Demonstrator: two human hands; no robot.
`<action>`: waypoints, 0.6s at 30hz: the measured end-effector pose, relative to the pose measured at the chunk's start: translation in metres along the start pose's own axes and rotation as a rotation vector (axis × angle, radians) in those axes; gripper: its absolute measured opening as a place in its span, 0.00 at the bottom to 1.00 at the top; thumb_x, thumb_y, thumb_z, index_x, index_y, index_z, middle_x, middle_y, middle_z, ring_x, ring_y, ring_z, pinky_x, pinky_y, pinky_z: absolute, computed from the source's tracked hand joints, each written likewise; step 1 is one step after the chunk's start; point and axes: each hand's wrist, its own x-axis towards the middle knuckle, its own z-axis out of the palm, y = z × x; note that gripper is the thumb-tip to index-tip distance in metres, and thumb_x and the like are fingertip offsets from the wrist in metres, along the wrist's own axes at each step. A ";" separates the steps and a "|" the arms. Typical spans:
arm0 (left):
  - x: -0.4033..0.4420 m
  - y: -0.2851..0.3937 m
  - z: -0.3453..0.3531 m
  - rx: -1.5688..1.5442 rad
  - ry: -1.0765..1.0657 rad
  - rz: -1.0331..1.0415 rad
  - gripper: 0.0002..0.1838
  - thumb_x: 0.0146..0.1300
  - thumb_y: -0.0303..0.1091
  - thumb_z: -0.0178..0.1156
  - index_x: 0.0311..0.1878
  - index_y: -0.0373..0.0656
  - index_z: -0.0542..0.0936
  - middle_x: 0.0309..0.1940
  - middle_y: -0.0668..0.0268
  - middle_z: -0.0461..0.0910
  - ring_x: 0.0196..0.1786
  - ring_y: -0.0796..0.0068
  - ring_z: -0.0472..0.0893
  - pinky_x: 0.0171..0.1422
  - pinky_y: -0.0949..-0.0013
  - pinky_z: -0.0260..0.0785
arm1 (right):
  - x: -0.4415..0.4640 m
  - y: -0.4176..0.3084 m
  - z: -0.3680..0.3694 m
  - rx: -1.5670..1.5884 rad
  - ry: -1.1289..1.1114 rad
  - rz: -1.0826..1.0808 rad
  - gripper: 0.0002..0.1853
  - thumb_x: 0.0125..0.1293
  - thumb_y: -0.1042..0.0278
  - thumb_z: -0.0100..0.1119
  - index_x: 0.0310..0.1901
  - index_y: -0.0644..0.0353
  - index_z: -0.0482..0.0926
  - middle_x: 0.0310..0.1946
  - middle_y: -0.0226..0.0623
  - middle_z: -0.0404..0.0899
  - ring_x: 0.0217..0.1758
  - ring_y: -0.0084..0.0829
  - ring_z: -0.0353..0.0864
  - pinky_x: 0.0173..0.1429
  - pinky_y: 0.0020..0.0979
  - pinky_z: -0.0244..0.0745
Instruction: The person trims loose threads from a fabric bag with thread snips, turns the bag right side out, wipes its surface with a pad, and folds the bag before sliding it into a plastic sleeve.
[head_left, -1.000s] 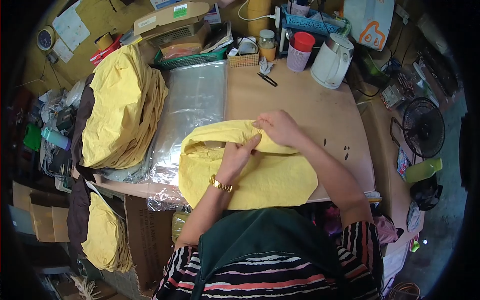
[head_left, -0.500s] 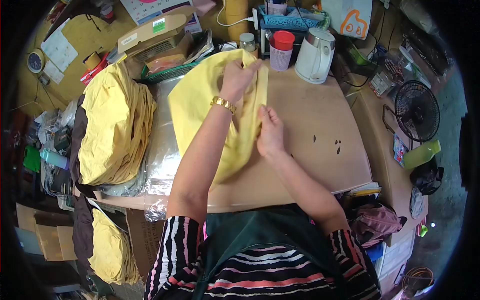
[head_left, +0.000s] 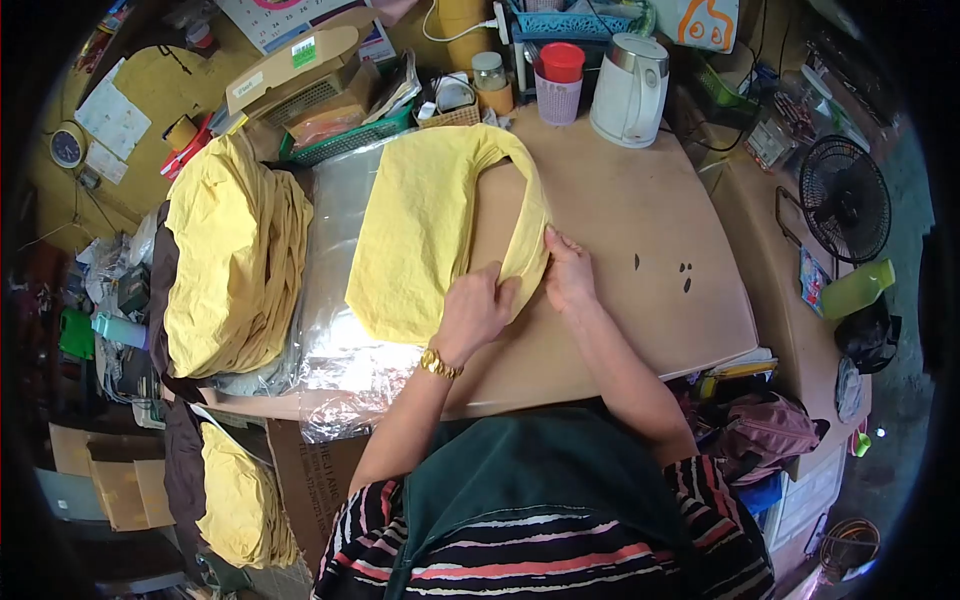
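Yellow fabric bag (head_left: 415, 220), lying partly over clear plastic sheets (head_left: 333, 225), looks light, soft, crease-prone, best held by its strap (head_left: 534, 235) right of the sheets, where left hand (head_left: 474, 314) and right hand (head_left: 571, 272) pinch the edges.

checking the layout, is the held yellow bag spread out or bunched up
Spread out: the yellow bag lies broad and mostly flat, its strap looped open around visible table.

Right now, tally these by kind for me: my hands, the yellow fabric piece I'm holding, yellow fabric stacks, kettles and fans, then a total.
Left hand and right hand: 2
Held yellow piece: 1
Upper yellow stack and lower yellow stack: 2
White kettle: 1
Black fan: 1
Total: 7
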 end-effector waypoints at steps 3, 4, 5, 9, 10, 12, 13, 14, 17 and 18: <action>-0.011 -0.002 -0.005 -0.051 0.106 -0.108 0.16 0.68 0.37 0.57 0.26 0.38 0.72 0.16 0.47 0.73 0.23 0.44 0.76 0.29 0.49 0.66 | 0.008 0.006 -0.004 -0.066 -0.037 -0.034 0.06 0.70 0.66 0.59 0.36 0.57 0.80 0.32 0.27 0.81 0.34 0.19 0.77 0.41 0.26 0.74; -0.012 -0.001 -0.007 -0.052 0.104 -0.113 0.16 0.68 0.37 0.57 0.26 0.38 0.72 0.16 0.47 0.73 0.23 0.44 0.76 0.29 0.49 0.66 | 0.005 0.009 0.002 -0.015 -0.039 -0.048 0.06 0.70 0.65 0.59 0.36 0.57 0.80 0.31 0.27 0.81 0.32 0.19 0.78 0.40 0.25 0.75; -0.012 0.000 -0.008 -0.056 0.126 -0.144 0.15 0.67 0.37 0.58 0.27 0.38 0.73 0.17 0.47 0.72 0.23 0.45 0.76 0.28 0.51 0.66 | 0.003 0.009 0.008 0.038 -0.046 -0.063 0.06 0.69 0.64 0.60 0.36 0.56 0.81 0.29 0.26 0.81 0.31 0.19 0.78 0.39 0.25 0.75; -0.005 -0.008 -0.006 -0.082 0.372 0.102 0.12 0.66 0.33 0.59 0.29 0.36 0.76 0.15 0.51 0.71 0.19 0.53 0.73 0.25 0.59 0.64 | -0.021 -0.002 0.024 -0.009 -0.071 0.165 0.06 0.68 0.64 0.61 0.36 0.56 0.82 0.28 0.27 0.82 0.30 0.19 0.79 0.39 0.25 0.75; -0.004 -0.011 -0.007 -0.080 0.370 0.098 0.12 0.66 0.33 0.59 0.29 0.36 0.76 0.15 0.51 0.71 0.19 0.53 0.73 0.25 0.59 0.64 | -0.029 0.007 0.013 -0.222 -0.267 0.209 0.07 0.68 0.64 0.61 0.37 0.58 0.82 0.29 0.28 0.82 0.30 0.19 0.80 0.38 0.25 0.75; -0.002 -0.017 -0.009 -0.187 0.276 -0.011 0.10 0.68 0.32 0.58 0.33 0.35 0.78 0.16 0.53 0.71 0.18 0.62 0.71 0.25 0.65 0.63 | -0.034 0.016 0.000 -0.432 -0.462 0.253 0.07 0.68 0.65 0.61 0.38 0.59 0.82 0.30 0.29 0.83 0.30 0.19 0.80 0.38 0.24 0.76; -0.001 -0.017 -0.007 -0.188 0.277 -0.017 0.10 0.68 0.32 0.58 0.33 0.35 0.78 0.16 0.53 0.71 0.18 0.62 0.71 0.25 0.65 0.63 | -0.035 0.017 -0.003 -0.417 -0.427 0.253 0.08 0.68 0.65 0.61 0.40 0.60 0.82 0.31 0.29 0.84 0.29 0.19 0.80 0.36 0.24 0.75; -0.001 -0.017 -0.005 -0.283 0.226 -0.103 0.11 0.68 0.32 0.58 0.33 0.35 0.78 0.17 0.56 0.72 0.19 0.69 0.70 0.26 0.67 0.63 | -0.036 0.020 -0.006 -0.401 -0.390 0.253 0.08 0.68 0.66 0.61 0.41 0.61 0.82 0.32 0.30 0.84 0.28 0.18 0.80 0.35 0.23 0.75; 0.002 -0.022 0.001 -0.451 0.157 -0.217 0.12 0.69 0.33 0.58 0.32 0.35 0.78 0.17 0.61 0.71 0.21 0.78 0.68 0.26 0.70 0.62 | -0.040 0.025 0.000 -0.285 -0.330 0.164 0.08 0.69 0.66 0.60 0.40 0.62 0.82 0.30 0.28 0.84 0.29 0.19 0.80 0.36 0.22 0.75; 0.003 -0.022 0.003 -0.531 0.144 -0.248 0.12 0.69 0.34 0.58 0.31 0.35 0.77 0.17 0.65 0.71 0.22 0.82 0.67 0.27 0.72 0.62 | -0.037 0.029 -0.004 -0.284 -0.329 0.166 0.08 0.69 0.66 0.60 0.40 0.62 0.82 0.30 0.28 0.84 0.29 0.19 0.80 0.36 0.22 0.75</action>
